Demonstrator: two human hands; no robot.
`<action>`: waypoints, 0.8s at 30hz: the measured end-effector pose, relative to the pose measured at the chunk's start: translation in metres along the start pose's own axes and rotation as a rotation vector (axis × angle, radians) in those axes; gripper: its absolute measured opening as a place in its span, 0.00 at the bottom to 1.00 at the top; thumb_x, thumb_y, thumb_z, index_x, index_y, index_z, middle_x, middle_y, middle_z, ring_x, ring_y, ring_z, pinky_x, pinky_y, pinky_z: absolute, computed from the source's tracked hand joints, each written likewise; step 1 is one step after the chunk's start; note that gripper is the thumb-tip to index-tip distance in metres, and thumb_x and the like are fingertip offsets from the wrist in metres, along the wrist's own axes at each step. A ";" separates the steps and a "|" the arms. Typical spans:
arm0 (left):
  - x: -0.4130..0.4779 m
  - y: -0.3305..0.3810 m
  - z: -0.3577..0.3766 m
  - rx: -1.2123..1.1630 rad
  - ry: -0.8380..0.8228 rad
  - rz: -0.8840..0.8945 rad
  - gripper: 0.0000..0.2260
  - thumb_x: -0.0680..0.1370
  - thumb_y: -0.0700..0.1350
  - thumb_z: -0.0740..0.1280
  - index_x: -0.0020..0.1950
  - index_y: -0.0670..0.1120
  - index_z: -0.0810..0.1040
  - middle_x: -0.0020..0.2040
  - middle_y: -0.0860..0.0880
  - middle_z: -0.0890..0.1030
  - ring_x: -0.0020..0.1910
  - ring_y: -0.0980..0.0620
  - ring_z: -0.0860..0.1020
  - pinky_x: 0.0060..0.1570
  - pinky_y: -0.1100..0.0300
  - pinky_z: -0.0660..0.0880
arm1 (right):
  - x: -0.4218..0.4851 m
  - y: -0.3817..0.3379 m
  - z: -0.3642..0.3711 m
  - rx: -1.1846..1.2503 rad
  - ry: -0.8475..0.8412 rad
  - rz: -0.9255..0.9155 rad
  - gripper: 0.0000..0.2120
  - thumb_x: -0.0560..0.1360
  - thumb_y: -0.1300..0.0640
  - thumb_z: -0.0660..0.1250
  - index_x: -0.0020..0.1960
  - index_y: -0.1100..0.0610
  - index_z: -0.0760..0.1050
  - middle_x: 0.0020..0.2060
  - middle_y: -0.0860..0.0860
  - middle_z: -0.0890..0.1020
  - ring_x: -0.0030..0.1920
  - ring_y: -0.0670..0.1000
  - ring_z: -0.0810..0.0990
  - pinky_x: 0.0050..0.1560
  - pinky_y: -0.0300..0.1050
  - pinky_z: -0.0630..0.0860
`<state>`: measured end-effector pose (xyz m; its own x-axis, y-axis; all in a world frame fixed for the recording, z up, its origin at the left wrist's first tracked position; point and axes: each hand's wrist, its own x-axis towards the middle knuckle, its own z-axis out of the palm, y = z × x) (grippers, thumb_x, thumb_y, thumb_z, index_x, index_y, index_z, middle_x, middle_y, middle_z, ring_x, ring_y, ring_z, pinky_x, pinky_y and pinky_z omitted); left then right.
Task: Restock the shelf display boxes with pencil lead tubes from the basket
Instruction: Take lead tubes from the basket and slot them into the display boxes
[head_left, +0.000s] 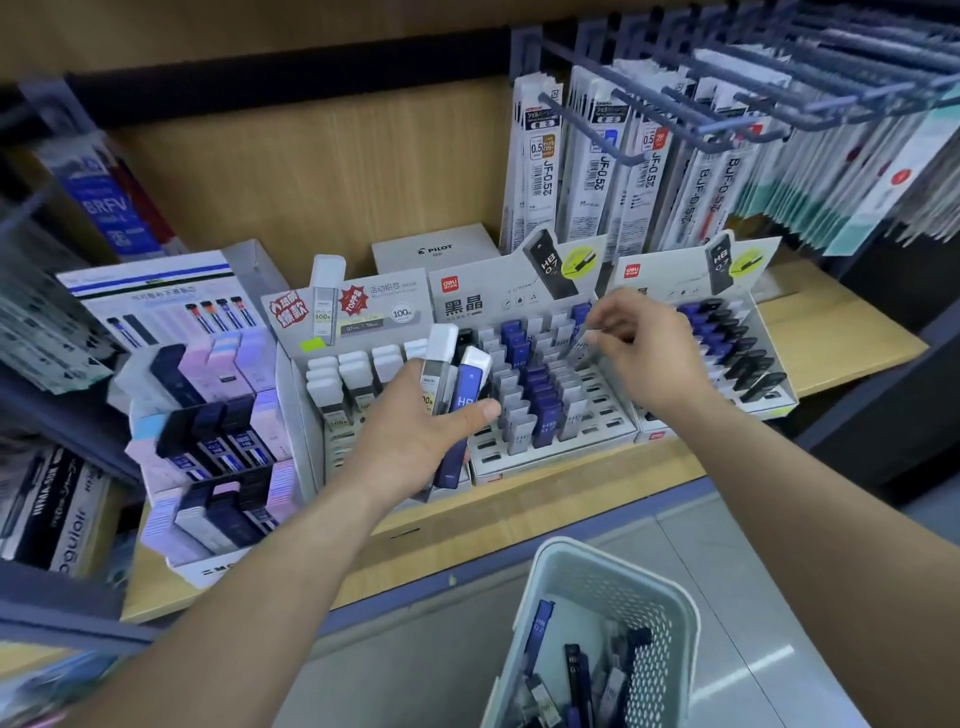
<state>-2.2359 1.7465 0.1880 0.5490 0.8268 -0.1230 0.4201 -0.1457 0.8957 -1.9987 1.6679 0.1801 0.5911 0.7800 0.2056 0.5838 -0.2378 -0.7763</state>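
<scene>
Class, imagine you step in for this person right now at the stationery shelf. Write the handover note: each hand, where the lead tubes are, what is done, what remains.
Left hand: holds several lead tubes, white-capped and blue, in front of the display boxes.
Right hand: over the middle display box, fingers pinched; blurred, so I cannot tell if it holds a tube.
Basket: bottom right, below the shelf, more tubes still lying inside.
Done: many slots in the middle box are filled.
Left: empty slots along that box's front and right side; place the handful, then empty the basket.

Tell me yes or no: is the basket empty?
No, several dark and blue lead tubes lie inside the basket.
</scene>
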 end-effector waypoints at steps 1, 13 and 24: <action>0.000 0.001 0.000 -0.008 -0.002 -0.002 0.15 0.73 0.54 0.76 0.50 0.55 0.72 0.39 0.54 0.81 0.39 0.51 0.81 0.30 0.59 0.69 | 0.000 0.000 0.000 -0.017 -0.008 -0.012 0.06 0.78 0.64 0.69 0.46 0.53 0.77 0.40 0.44 0.81 0.43 0.43 0.79 0.46 0.34 0.74; -0.001 -0.001 0.000 -0.081 0.011 0.018 0.18 0.71 0.55 0.78 0.53 0.52 0.74 0.41 0.51 0.83 0.40 0.47 0.83 0.39 0.53 0.77 | -0.002 0.006 0.010 -0.163 -0.057 -0.078 0.08 0.79 0.61 0.67 0.54 0.54 0.83 0.44 0.46 0.82 0.44 0.43 0.80 0.47 0.27 0.73; -0.006 0.015 0.018 -0.160 -0.038 0.092 0.20 0.70 0.50 0.79 0.56 0.51 0.75 0.44 0.51 0.83 0.37 0.54 0.81 0.34 0.61 0.77 | -0.046 -0.060 -0.011 0.373 -0.290 0.073 0.04 0.79 0.60 0.69 0.47 0.57 0.82 0.41 0.56 0.86 0.38 0.51 0.84 0.42 0.45 0.82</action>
<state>-2.2201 1.7297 0.1943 0.6078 0.7924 -0.0509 0.2486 -0.1290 0.9600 -2.0544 1.6403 0.2240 0.4125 0.9109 0.0090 0.2757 -0.1154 -0.9543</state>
